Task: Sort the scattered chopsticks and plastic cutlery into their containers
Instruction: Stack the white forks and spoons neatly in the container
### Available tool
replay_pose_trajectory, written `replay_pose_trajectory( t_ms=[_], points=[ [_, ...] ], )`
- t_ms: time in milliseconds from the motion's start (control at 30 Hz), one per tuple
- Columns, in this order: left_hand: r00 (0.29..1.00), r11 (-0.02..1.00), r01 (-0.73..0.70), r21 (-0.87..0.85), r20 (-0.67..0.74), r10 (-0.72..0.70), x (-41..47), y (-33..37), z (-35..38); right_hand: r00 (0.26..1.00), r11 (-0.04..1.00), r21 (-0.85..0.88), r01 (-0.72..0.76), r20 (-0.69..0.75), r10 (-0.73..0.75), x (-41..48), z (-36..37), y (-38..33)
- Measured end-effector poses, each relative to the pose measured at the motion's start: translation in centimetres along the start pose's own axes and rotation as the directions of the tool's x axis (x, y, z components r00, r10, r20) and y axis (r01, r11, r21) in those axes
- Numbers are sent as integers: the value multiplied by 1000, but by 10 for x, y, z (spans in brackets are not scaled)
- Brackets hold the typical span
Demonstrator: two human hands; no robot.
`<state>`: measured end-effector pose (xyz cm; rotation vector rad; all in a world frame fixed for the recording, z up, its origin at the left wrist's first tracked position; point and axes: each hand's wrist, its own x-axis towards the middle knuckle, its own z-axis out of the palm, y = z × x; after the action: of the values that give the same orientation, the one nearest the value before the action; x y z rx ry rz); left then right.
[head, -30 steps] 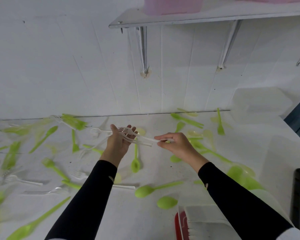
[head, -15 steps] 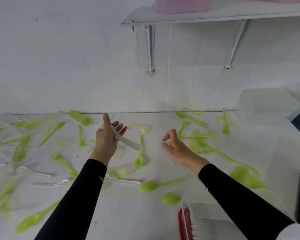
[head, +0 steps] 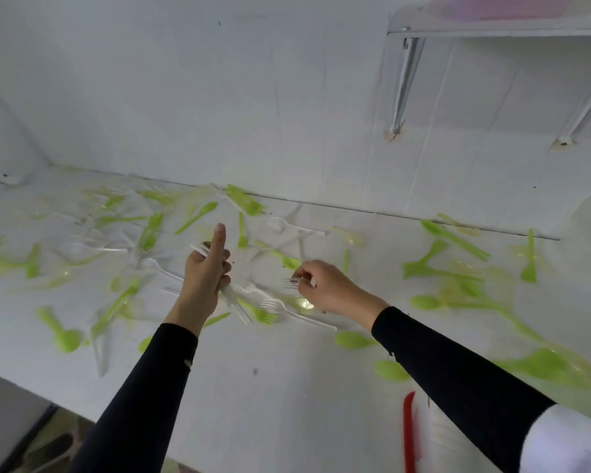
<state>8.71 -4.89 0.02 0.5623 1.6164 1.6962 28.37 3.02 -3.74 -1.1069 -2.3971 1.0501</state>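
Observation:
My left hand (head: 206, 272) grips a bundle of white plastic forks (head: 234, 295); tines stick out above the fist and handles below it, and the thumb points up. My right hand (head: 324, 285) is down at the white table (head: 270, 377) and pinches the tines of another white fork (head: 290, 283). Green spoons (head: 353, 339), green forks (head: 528, 256) and more white forks (head: 295, 227) lie scattered over the table on both sides of the hands.
A container with a red rim (head: 409, 435) shows at the bottom right. A wall shelf on metal brackets (head: 403, 80) hangs above the table's back right. The table's front left edge (head: 31, 390) drops off to the floor.
The view swung left. My left hand kept its fork bundle and raised its thumb. My right hand dropped to the table and pinched a white fork.

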Motion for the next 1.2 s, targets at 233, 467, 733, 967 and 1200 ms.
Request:
replay_pose_trajectory(
  t_ms=[233,467,733,967,1200],
  points=[
    [987,994,109,26,112,-112,-17,-7,-52,1000,909,-417,22,16,-17,14,60,-21],
    [995,964,90,251,25,-99,-4,-9,-81,998,717,-694,60,52,-33,11,91,-26],
    [981,956,172,238,42,-187,20,-10,-107,999,699,-714,44,21,-41,9,101,-19],
    [958,885,-84,458,283,-55,49,-2,-113,975,888,-459,-23,-208,-83,22,88,-19],
    [788,493,-545,678,615,26,87,-16,-113,973,973,-65,-222,-83,217,71,71,-43]
  ],
)
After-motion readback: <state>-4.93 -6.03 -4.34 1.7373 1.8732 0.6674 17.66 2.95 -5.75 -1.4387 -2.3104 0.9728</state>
